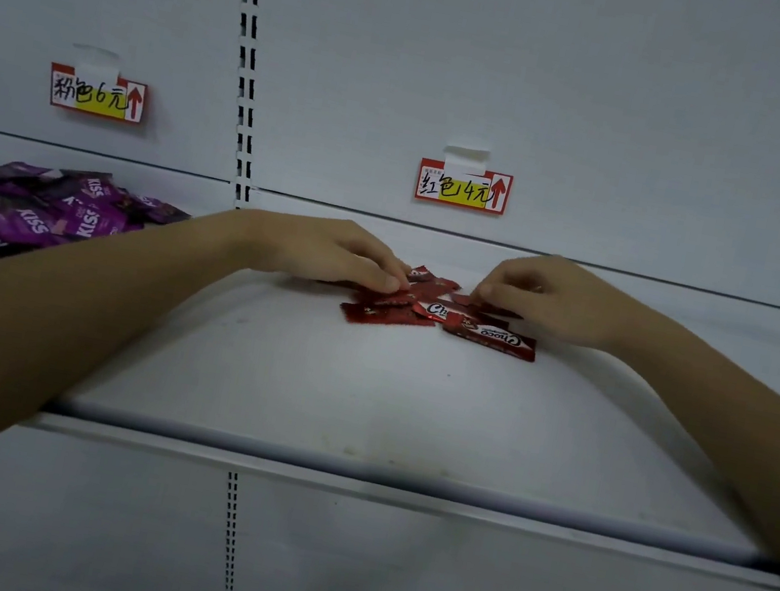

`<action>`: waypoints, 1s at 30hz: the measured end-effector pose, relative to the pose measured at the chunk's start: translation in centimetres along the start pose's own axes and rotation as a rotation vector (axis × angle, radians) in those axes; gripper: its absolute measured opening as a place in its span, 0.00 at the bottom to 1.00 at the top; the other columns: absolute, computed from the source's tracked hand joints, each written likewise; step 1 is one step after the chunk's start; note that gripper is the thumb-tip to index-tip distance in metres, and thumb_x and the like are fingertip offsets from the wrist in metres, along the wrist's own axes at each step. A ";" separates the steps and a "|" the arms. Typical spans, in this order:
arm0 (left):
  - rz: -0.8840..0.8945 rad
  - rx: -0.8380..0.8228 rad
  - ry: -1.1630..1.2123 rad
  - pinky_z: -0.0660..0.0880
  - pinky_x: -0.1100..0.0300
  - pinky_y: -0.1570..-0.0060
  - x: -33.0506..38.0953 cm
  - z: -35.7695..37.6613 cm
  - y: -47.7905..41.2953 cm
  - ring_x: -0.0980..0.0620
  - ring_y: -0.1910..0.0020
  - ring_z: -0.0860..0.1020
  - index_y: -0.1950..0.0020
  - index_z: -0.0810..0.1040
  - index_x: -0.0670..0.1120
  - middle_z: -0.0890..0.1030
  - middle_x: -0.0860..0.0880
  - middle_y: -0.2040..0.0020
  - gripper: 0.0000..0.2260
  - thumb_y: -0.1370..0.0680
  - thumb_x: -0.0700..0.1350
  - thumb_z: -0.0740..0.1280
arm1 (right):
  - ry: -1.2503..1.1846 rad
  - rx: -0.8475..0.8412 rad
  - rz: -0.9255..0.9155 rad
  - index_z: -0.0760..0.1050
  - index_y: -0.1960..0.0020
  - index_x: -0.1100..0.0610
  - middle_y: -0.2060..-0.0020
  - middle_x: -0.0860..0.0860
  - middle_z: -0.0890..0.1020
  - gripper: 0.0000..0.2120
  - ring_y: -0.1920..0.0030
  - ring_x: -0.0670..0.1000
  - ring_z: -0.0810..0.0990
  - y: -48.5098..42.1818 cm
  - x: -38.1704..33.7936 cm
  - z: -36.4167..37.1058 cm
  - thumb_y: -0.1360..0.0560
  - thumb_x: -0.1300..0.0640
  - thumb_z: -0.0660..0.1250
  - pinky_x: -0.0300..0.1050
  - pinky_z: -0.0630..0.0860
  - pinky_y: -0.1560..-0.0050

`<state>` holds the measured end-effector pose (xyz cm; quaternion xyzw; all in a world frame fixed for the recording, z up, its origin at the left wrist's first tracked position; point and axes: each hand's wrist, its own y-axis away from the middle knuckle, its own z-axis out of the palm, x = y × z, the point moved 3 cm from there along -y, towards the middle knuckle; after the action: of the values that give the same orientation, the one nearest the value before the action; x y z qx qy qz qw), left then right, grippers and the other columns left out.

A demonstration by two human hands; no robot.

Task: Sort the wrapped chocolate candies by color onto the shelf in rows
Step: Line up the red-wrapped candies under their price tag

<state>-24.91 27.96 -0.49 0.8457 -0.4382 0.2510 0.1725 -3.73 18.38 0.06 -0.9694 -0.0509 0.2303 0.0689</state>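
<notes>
Nearest, the grey front rail [398, 474] of the white shelf [360, 394] runs from left to right, and both bare forearms reach over it toward the far side. Beyond a bare stretch of shelf lies a small loose heap of red candies [426, 312], their wrappers overlapping at different angles. One with white lettering sits at the near right of the heap.

The left hand [328, 250] comes in from the left with its fingers curled down, thumb and fingertips closed on a red wrapper at the left side of the heap. The right hand [549, 295] comes in from the right and pinches the edge of another red wrapper between thumb and fingers. The two hands are near each other but apart, with the heap between and just under them.

Well to the left, a bigger pile of purple candies [21, 215] rests on the same level.

Farther back, the white rear wall carries a slotted upright [249, 62]. A handwritten price tag [96, 93] is taped above the purple pile, and a second tag [463, 187] is taped above the red heap.
</notes>
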 end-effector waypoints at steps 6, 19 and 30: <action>-0.028 0.265 -0.094 0.69 0.70 0.48 -0.2 -1.1 -0.5 0.60 0.43 0.76 0.39 0.77 0.50 0.78 0.56 0.40 0.13 0.22 0.52 0.66 | 0.128 -0.172 -0.056 0.74 0.37 0.47 0.42 0.41 0.74 0.15 0.43 0.43 0.75 -2.5 -1.8 0.2 0.23 0.57 0.63 0.39 0.69 0.42; -0.129 0.023 -0.066 0.71 0.61 0.49 0.6 -1.8 -4.3 0.54 0.57 0.75 0.46 0.82 0.48 0.79 0.56 0.62 0.10 0.23 0.51 0.67 | 0.052 -0.340 0.093 0.75 0.41 0.50 0.47 0.43 0.78 0.19 0.54 0.38 0.77 -6.2 -2.3 -0.1 0.29 0.59 0.72 0.38 0.74 0.48; -0.118 0.184 0.118 0.74 0.63 0.55 -1.4 -1.5 -5.0 0.55 0.56 0.77 0.40 0.73 0.48 0.80 0.53 0.55 0.14 0.25 0.44 0.70 | 0.253 -0.191 -0.072 0.80 0.47 0.45 0.56 0.43 0.80 0.09 0.57 0.40 0.77 -5.5 -1.4 0.0 0.26 0.50 0.68 0.38 0.74 0.51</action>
<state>-21.93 32.45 -0.42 0.8660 -0.3518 0.3289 0.1343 -5.28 23.60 1.55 -0.9903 -0.0982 0.0978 -0.0093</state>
